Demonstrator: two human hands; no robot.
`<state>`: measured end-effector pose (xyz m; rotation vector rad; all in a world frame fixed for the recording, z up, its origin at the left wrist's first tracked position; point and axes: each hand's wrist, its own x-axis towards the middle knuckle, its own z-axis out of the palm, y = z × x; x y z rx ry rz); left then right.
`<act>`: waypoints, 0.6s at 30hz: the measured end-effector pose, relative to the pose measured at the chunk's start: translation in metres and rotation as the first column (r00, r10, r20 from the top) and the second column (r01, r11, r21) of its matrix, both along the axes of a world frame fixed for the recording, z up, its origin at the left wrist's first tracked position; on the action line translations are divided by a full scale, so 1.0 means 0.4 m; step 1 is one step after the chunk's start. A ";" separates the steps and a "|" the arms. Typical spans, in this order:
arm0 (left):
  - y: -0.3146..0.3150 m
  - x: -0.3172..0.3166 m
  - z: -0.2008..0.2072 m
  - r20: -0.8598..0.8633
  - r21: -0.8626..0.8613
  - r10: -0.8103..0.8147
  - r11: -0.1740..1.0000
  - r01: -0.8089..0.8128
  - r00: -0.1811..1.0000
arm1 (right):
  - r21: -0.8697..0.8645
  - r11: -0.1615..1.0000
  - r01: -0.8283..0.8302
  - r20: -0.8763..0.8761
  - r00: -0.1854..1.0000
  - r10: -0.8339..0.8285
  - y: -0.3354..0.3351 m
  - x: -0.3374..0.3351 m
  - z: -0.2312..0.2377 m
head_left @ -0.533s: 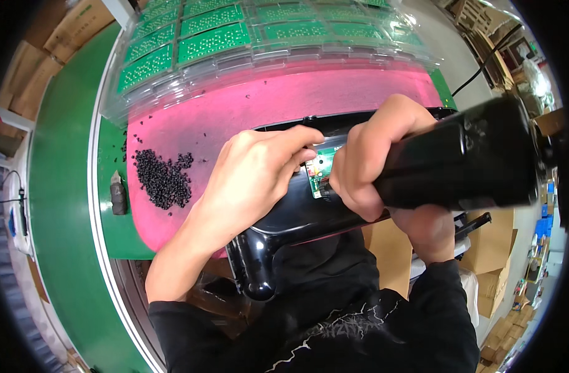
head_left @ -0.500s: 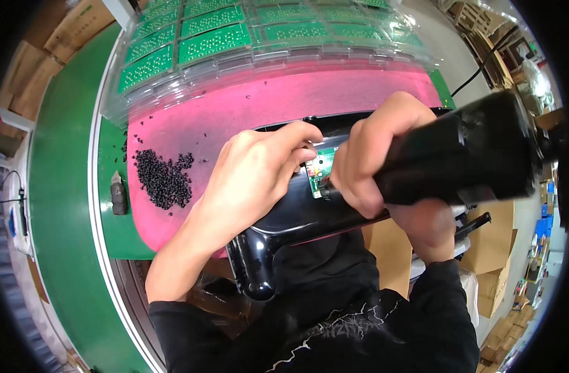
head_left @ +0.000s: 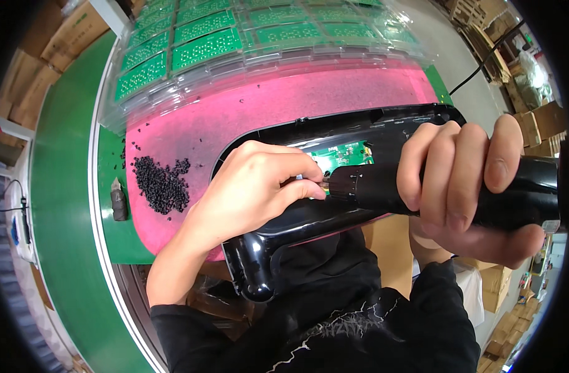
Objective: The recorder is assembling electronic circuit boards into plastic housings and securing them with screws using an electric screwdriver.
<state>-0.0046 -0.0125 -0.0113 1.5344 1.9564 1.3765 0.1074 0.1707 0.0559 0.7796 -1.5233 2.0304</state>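
Note:
My right hand (head_left: 461,180) is wrapped around the body of a black electric screwdriver (head_left: 377,188), which lies nearly level and has its nose toward the left. At that nose, the thumb and forefinger of my left hand (head_left: 250,186) pinch together; whatever is between them is hidden. Beneath both hands is a glossy black plastic housing (head_left: 309,221) with its hollow side up. Inside it sits a small green circuit board (head_left: 343,154), partly covered by my left fingers and the screwdriver.
A pile of small black screws (head_left: 160,185) lies on the pink mat (head_left: 191,133), left of the housing. Stacked clear trays (head_left: 259,53) of green boards stand at the back. A small dark lump (head_left: 118,202) rests on the green table edge. Cardboard boxes (head_left: 492,289) are at the right.
My right hand has shifted from the screwdriver's front end back along its body. The screwdriver's nose now meets my left fingertips, and more of the board and housing shows.

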 end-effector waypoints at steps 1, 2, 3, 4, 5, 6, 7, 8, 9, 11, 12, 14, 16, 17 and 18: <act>0.001 0.001 0.001 0.035 0.015 -0.003 1.000 0.003 0.999 | 0.020 1.000 0.016 -0.017 1.000 -0.016 0.004 0.002 0.001; 0.001 0.002 0.010 0.036 0.013 -0.008 1.000 0.007 0.999 | 0.041 0.999 0.034 -0.034 0.999 -0.032 0.008 0.005 0.001; -0.002 0.004 0.025 0.079 -0.036 -0.006 0.999 0.009 0.997 | 0.059 0.997 0.050 -0.053 0.997 -0.046 0.010 0.006 -0.001; -0.003 0.006 0.032 0.121 -0.084 -0.003 0.996 0.014 0.993 | -0.061 0.997 0.046 -0.201 0.978 -0.057 0.011 -0.009 -0.040; -0.003 0.010 0.026 0.121 -0.087 -0.006 0.996 0.017 0.993 | -0.064 0.997 0.049 -0.202 0.978 -0.061 0.016 -0.012 -0.046; 0.003 0.014 0.015 0.106 -0.020 0.004 1.000 -0.002 0.994 | -0.085 0.996 0.033 -0.231 0.972 -0.052 0.023 -0.009 -0.046; 0.009 0.016 0.009 0.092 0.048 0.015 0.999 -0.020 0.996 | -0.105 0.994 0.017 -0.261 0.964 -0.044 0.029 -0.005 -0.045; 0.004 0.008 0.008 0.066 0.041 -0.042 0.998 0.040 0.997 | -0.104 0.994 0.026 -0.261 0.964 -0.052 0.029 0.001 -0.044; 0.007 0.007 0.014 0.067 0.043 -0.053 0.998 0.050 0.996 | -0.136 0.990 0.029 -0.246 0.967 -0.062 0.026 0.005 -0.047; 0.008 0.015 0.030 0.264 -0.072 -0.036 0.996 0.057 0.964 | -0.165 0.985 0.042 -0.228 0.970 -0.080 0.034 0.012 -0.049; 0.005 0.017 0.019 0.208 -0.049 -0.047 0.997 0.058 0.977 | -0.157 0.987 0.046 -0.203 0.976 -0.078 0.039 0.014 -0.044; -0.002 0.010 0.002 0.105 -0.063 -0.036 0.997 0.043 0.994 | -0.141 0.989 0.050 -0.148 0.986 -0.071 0.050 0.016 -0.033; 0.009 0.015 0.011 0.007 -0.069 -0.044 0.997 0.044 0.999 | -0.123 0.990 0.068 -0.106 0.991 -0.081 0.066 0.037 -0.014; 0.017 0.019 0.020 0.003 -0.068 -0.050 0.996 0.050 0.999 | -0.122 0.990 0.073 -0.109 0.990 -0.087 0.069 0.047 -0.009; 0.017 0.017 0.023 0.009 -0.070 -0.046 0.996 0.046 0.999 | -0.138 0.988 0.065 -0.090 0.993 -0.078 0.063 0.048 -0.013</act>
